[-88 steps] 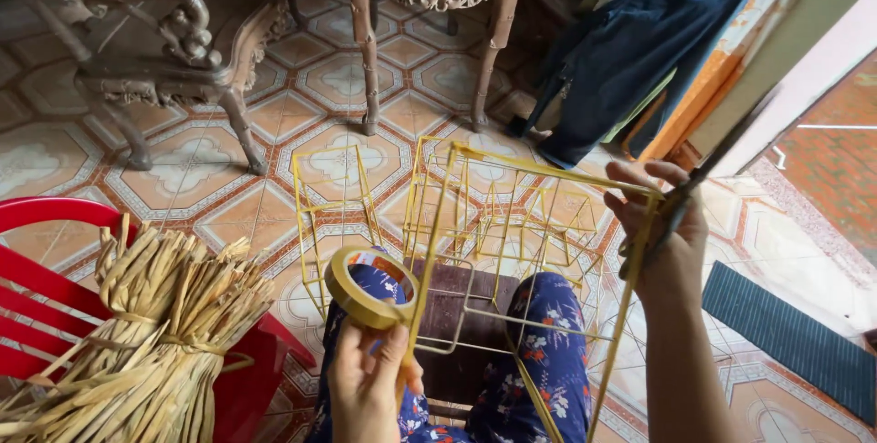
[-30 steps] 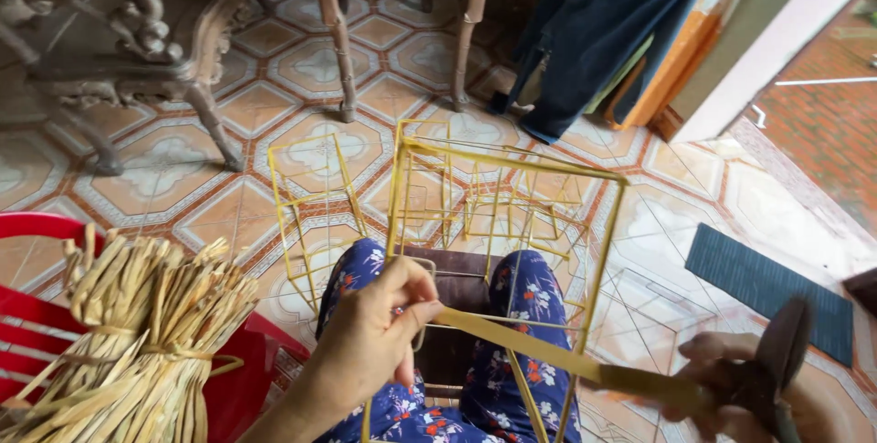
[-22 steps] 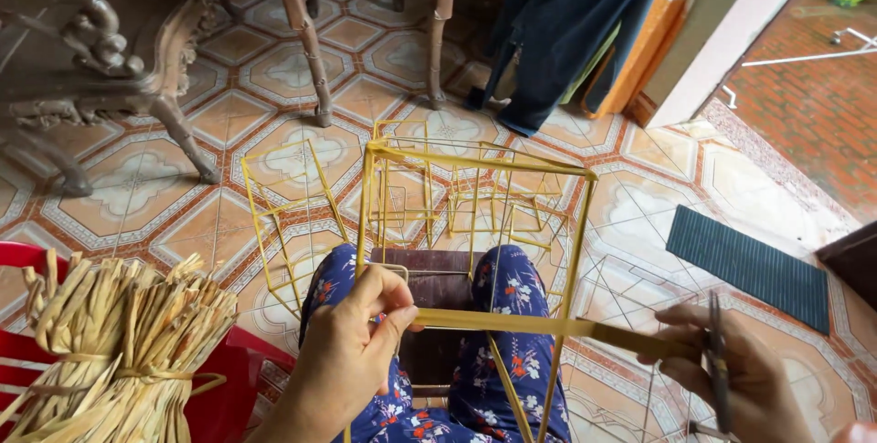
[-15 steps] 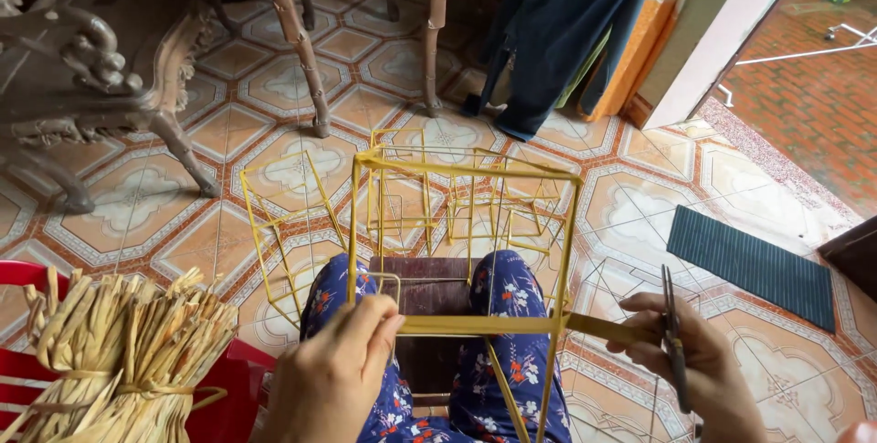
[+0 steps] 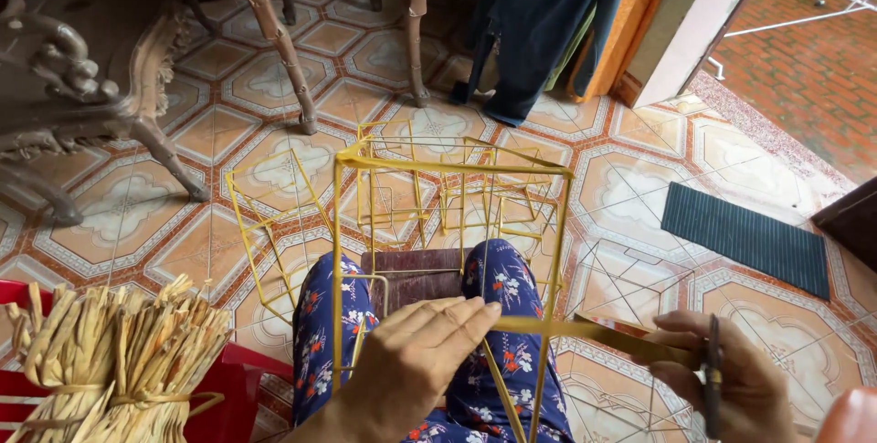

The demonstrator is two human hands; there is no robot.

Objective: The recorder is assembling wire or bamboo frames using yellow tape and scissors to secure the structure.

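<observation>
1. Spreading under everything is a tiled floor [image 5: 274, 87] of orange and cream octagon patterns; carved dark wooden furniture [image 5: 82, 68] stands at the upper left, and a second carved piece's legs [image 5: 292, 59] rise at top centre.
2. Dark blue cloth [image 5: 539, 23] hangs at the top, beside an orange panel and a pale door frame; beyond it lies red brick paving.
3. A dark ribbed mat [image 5: 744, 237] lies on the floor to the right, well apart from the work.
4. The yellow wire frame [image 5: 438, 164], an open box shape, stands upright in front of the person's knees, clad in blue floral trousers [image 5: 502, 306]; more yellow frames [image 5: 265, 224] crowd behind and to its left.
5. A bundle of dried straw strips [image 5: 119, 361], tied around the middle, rests on a red plastic chair [image 5: 233, 393] at the lower left.
6. A yellow tape strip [image 5: 585, 329] runs roughly level from the frame's near right upright toward the right, its long axis left to right.
7. The left hand [image 5: 411, 370] lies flat, fingers together and extended, pressing on the strip's end at the frame.
8. The right hand [image 5: 731, 384] is closed around the strip's far end and a pair of scissors [image 5: 713, 388] pointing up and down.
</observation>
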